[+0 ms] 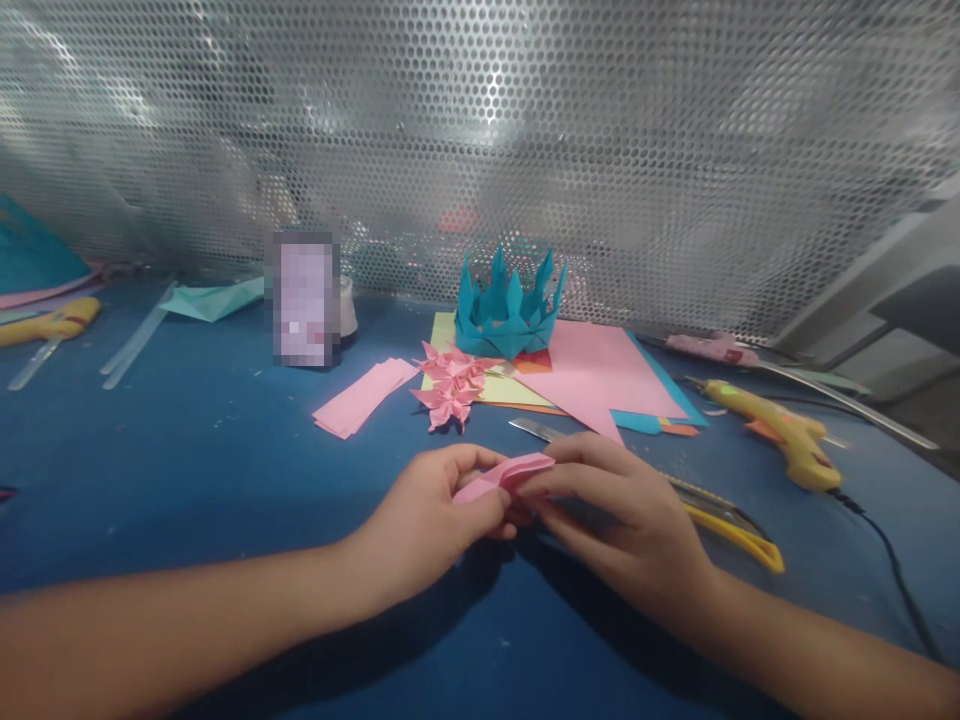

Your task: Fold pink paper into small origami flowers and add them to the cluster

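Paper (pixel 486 483), pink, folded, at near centre, pinched in my left hand (pixel 427 518); my right hand (pixel 630 505) grips its right end. Looks mid-fold; next move probably calls for steady left hold, right fingers pressing the crease.
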A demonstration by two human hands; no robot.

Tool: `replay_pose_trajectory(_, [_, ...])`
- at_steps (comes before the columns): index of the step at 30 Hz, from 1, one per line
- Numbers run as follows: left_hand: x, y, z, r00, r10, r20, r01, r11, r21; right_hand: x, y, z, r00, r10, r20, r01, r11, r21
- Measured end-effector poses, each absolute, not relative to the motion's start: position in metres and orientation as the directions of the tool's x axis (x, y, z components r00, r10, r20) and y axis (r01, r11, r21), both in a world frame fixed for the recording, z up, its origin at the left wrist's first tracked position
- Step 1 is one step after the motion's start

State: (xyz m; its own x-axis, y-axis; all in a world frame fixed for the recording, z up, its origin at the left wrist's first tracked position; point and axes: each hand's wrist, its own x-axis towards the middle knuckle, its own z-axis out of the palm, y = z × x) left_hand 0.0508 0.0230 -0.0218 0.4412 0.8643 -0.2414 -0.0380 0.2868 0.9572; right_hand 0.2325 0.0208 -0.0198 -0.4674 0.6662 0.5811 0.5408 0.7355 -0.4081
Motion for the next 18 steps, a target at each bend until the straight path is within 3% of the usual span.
replay_pose_trajectory(8, [0.0498, 0.0247, -0.0226, 0.411, 0.874, -0.259, -0.100, 0.326, 0.940, 0.2361, 0.0211, -0.0196, -0.533, 0.643, 0.551, 0.557, 0.756, -0.344])
replay_pose_trajectory(13, [0.0486, 0.0242, -0.0231, 0.427, 0.874, -0.230, -0.098, 0.298, 0.950, 0.2334, 0.0204, -0.0167, -0.465, 0.700, 0.542, 0.540, 0.709, -0.453])
replay_pose_trajectory(18, [0.0497, 0.0250, -0.0228, 0.407, 0.882, -0.236, -0.092, 0.297, 0.950, 0.2310, 0.0216, -0.0193, -0.286, 0.803, 0.523, 0.581, 0.579, -0.571])
